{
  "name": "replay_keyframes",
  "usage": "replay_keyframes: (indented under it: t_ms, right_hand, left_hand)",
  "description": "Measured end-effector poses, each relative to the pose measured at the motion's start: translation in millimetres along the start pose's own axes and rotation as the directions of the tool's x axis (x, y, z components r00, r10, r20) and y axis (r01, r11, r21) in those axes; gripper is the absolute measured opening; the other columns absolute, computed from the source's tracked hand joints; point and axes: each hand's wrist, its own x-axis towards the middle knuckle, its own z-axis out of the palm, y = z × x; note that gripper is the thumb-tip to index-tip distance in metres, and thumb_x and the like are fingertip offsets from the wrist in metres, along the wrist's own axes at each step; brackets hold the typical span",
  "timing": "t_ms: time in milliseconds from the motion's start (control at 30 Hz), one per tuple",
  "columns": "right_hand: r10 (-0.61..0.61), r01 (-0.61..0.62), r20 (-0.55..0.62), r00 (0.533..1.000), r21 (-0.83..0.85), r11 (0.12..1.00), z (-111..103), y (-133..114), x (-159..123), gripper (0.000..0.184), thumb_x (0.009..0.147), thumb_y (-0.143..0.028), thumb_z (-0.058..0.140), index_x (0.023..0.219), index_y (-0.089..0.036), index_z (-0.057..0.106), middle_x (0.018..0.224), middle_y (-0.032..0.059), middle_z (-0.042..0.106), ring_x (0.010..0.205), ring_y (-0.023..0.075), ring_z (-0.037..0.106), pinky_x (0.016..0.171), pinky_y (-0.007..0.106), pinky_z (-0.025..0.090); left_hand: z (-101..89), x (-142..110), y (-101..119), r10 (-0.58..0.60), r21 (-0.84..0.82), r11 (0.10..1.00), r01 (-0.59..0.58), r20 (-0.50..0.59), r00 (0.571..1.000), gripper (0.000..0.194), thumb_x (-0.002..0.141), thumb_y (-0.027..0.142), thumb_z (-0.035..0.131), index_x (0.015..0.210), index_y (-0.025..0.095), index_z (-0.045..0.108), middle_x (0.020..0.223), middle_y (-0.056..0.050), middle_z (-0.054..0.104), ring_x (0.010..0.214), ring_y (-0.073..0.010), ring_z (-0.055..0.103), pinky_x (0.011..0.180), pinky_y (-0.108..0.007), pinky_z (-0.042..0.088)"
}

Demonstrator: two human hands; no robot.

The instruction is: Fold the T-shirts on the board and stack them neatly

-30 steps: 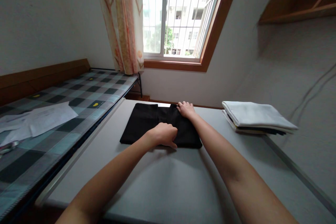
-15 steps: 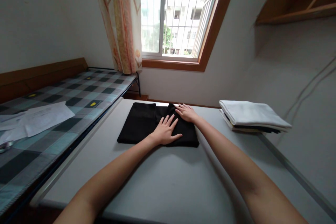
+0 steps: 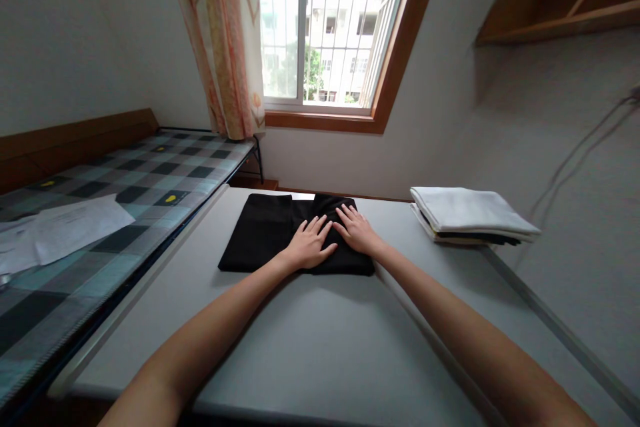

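A folded black garment (image 3: 260,233) lies flat on the grey table (image 3: 325,340), near its far edge. My left hand (image 3: 309,245) rests palm down on the garment's right half, fingers spread. My right hand (image 3: 356,229) lies flat beside it, also palm down with fingers apart, close to the garment's right edge. Both hands press on the cloth and hold nothing.
A stack of folded white and dark cloths (image 3: 467,215) sits at the table's right side. To the left is a bed with a checked cover (image 3: 125,193) and paper sheets (image 3: 65,227). A window (image 3: 325,27), a curtain (image 3: 225,40) and a wooden shelf (image 3: 555,7) are beyond.
My left hand went from a closed grip at the garment's near edge to lying flat with fingers spread. My right hand slid nearer from the far edge and now lies beside the left.
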Motion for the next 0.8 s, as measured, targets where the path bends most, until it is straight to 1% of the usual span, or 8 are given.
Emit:
replay_keyframes:
  t_ms: [100,200,333,433,533,667,733,800]
  right_hand:
    - [-0.032,0.032,-0.007,0.999,0.010,0.999,7.3,4.3,-30.4,0.073,0.096,-0.059,0.029,0.152,-0.013,0.031,0.159,0.0147,0.020,0.147,0.0325,0.014,0.116,0.053,0.022]
    - [-0.058,0.059,-0.041,0.997,0.037,0.998,13.3,7.4,-54.1,0.074,0.095,-0.061,0.029,0.153,-0.015,0.030,0.161,0.0131,0.017,0.147,0.0312,0.014,0.116,0.053,0.023]
    - [-0.041,0.044,-0.042,0.998,0.077,0.996,14.1,7.7,-63.6,0.070,0.096,-0.058,0.030,0.152,-0.016,0.033,0.160,0.0128,0.018,0.147,0.0310,0.016,0.116,0.051,0.024]
    - [-0.002,0.005,-0.033,0.999,0.092,0.996,6.8,5.5,-53.7,0.063,0.097,-0.053,0.030,0.147,-0.016,0.043,0.157,0.0130,0.028,0.145,0.0311,0.024,0.116,0.051,0.024]
    - [0.044,-0.037,-0.065,0.997,0.106,0.994,-4.6,0.4,-30.1,0.056,0.099,-0.049,0.028,0.142,-0.019,0.049,0.154,0.0109,0.037,0.144,0.0299,0.027,0.115,0.052,0.023]
    - [0.030,-0.026,-0.042,0.999,0.079,0.997,-12.3,-10.0,11.4,0.054,0.100,-0.047,0.027,0.147,-0.026,0.042,0.158,0.0064,0.029,0.146,0.0314,0.021,0.115,0.055,0.021]
    - [0.019,-0.019,0.002,1.000,0.033,0.999,-9.3,-14.1,27.5,0.054,0.100,-0.048,0.027,0.149,-0.028,0.038,0.159,0.0054,0.026,0.146,0.0320,0.018,0.114,0.057,0.019]
    - [0.031,-0.030,0.040,0.999,-0.008,1.000,-3.1,-16.1,37.0,0.055,0.100,-0.049,0.026,0.150,-0.029,0.036,0.159,0.0056,0.028,0.146,0.0312,0.020,0.114,0.058,0.018]
  left_hand:
    - [-0.2,2.5,-2.0,-0.002,0.019,1.000,0.002,0.028,1.000,0.068,0.096,0.056,0.028,0.151,0.016,0.030,0.160,-0.013,0.022,0.146,-0.0268,0.022,0.117,-0.046,0.022]
    - [-0.4,3.6,-3.4,0.000,0.016,1.000,-0.001,0.046,0.999,0.070,0.095,0.059,0.030,0.151,0.017,0.030,0.160,-0.013,0.020,0.146,-0.0269,0.022,0.117,-0.047,0.022]
    - [0.5,2.2,-3.0,-0.006,-0.003,1.000,0.006,0.025,1.000,0.070,0.095,0.058,0.034,0.151,0.017,0.031,0.160,-0.013,0.021,0.147,-0.0267,0.021,0.118,-0.048,0.021]
    - [2.4,0.9,-2.2,-0.017,-0.020,1.000,0.017,-0.010,1.000,0.067,0.095,0.056,0.036,0.151,0.018,0.031,0.160,-0.012,0.022,0.147,-0.0262,0.021,0.118,-0.047,0.020]
    - [4.3,0.8,-2.0,-0.018,-0.036,0.999,0.017,-0.014,1.000,0.067,0.095,0.055,0.037,0.151,0.019,0.031,0.160,-0.011,0.022,0.147,-0.0272,0.021,0.118,-0.049,0.019]
    - [4.4,1.7,-2.3,-0.015,-0.049,0.999,0.014,-0.012,1.000,0.069,0.094,0.054,0.038,0.152,0.019,0.028,0.160,-0.011,0.021,0.147,-0.0283,0.019,0.118,-0.050,0.019]
    - [3.6,1.9,-2.1,-0.018,-0.053,0.998,0.018,-0.008,1.000,0.069,0.094,0.054,0.038,0.152,0.018,0.028,0.160,-0.013,0.022,0.147,-0.0285,0.019,0.118,-0.050,0.018]
    - [2.9,1.9,-1.7,-0.023,-0.054,0.998,0.023,-0.006,1.000,0.069,0.094,0.053,0.039,0.151,0.016,0.030,0.159,-0.015,0.024,0.147,-0.0284,0.019,0.118,-0.050,0.018]
